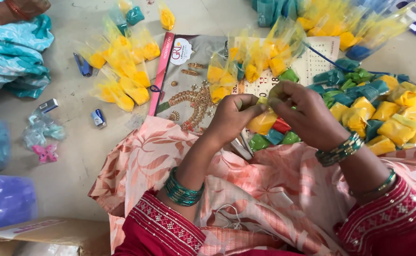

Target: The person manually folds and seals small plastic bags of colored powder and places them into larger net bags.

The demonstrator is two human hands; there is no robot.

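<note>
My left hand [231,116] and my right hand [302,114] meet over my lap, both pinching the top of one small clear plastic packet [263,121] filled with yellow powder. Green bangles ring both wrists. Under the packet lie loose small packets, red [281,126], blue and green [259,142], on the peach floral cloth [160,156] of my lap. A wall calendar [189,90] lies flat on the floor beyond my hands, with several tied yellow packets [246,61] on it.
Heaps of yellow packets [122,71] lie at the left, yellow and teal ones [383,109] at the right. Staplers [82,65] and a pink clip [46,152] lie on the floor. Another person's arm and teal cloth [13,47] are top left. A cardboard box [42,232] sits bottom left.
</note>
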